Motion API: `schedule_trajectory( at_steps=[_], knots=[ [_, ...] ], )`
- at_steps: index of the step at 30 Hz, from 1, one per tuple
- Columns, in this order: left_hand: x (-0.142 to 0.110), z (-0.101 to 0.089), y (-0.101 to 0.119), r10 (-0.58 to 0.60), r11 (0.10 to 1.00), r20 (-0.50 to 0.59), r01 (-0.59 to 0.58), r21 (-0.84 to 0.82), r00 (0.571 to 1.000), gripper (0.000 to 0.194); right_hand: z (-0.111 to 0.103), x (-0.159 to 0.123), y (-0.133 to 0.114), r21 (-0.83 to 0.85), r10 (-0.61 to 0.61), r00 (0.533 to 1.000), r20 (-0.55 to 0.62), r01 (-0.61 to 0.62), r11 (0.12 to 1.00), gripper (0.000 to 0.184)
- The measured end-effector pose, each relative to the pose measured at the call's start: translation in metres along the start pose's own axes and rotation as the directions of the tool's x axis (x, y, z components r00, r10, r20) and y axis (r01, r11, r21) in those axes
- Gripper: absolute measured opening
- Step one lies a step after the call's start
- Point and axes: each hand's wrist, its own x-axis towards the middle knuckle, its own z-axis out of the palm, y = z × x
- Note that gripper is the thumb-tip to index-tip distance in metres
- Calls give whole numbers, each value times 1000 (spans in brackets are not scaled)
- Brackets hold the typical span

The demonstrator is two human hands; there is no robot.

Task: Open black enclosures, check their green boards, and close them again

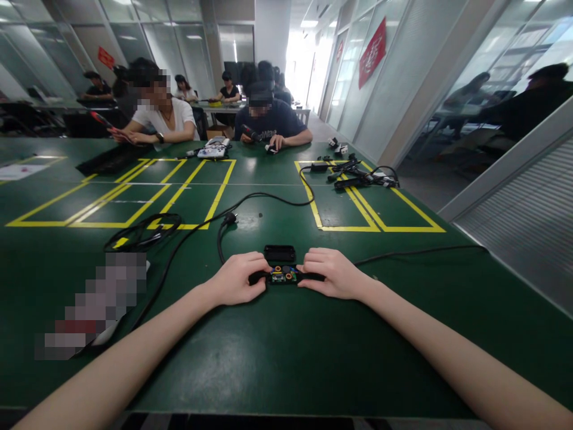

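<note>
An opened black power adapter [283, 276] lies on the green table between my hands, its circuit board showing round copper-coloured coils and blue and green parts. My left hand [237, 278] is closed on its left end, where a black cord enters. Its right end and the cord there are pinched by my right hand [331, 273]. Just beyond the board sits the loose black half of the casing [280, 252], hollow side up. A black plug [230, 219] rests on the table past my left hand, its cord running back toward that hand.
A coiled black cable [143, 232] and a long blurred-out object [101, 304] lie at the left. Yellow tape [224, 191] marks rectangles on the table [250, 364]. Several adapters and cords [353, 176] are piled at far right. Two people work across the table.
</note>
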Motion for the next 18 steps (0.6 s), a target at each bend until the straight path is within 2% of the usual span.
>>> schedule_trajectory(
  at_steps=[4, 10, 15, 18],
  knots=[
    [0, -2, -1, 66, 997, -11, -66, 30, 998, 18, -1, 1, -2, -40, -15, 1000, 18, 15, 999, 27],
    [1, -2, -3, 102, 994, -38, -100, 32, 994, 18, -2, 2, -6, -162, -29, 997, 70, 40, 986, 21],
    [1, -5, -2, 169, 973, -42, -159, 168, 985, 18, 1, 3, -4, -102, -21, 1000, 21, 23, 995, 19],
    [1, -7, -2, 205, 962, -109, -179, 206, 973, 15, 0, 2, -1, -25, -12, 999, -42, 11, 1000, 22]
  ],
)
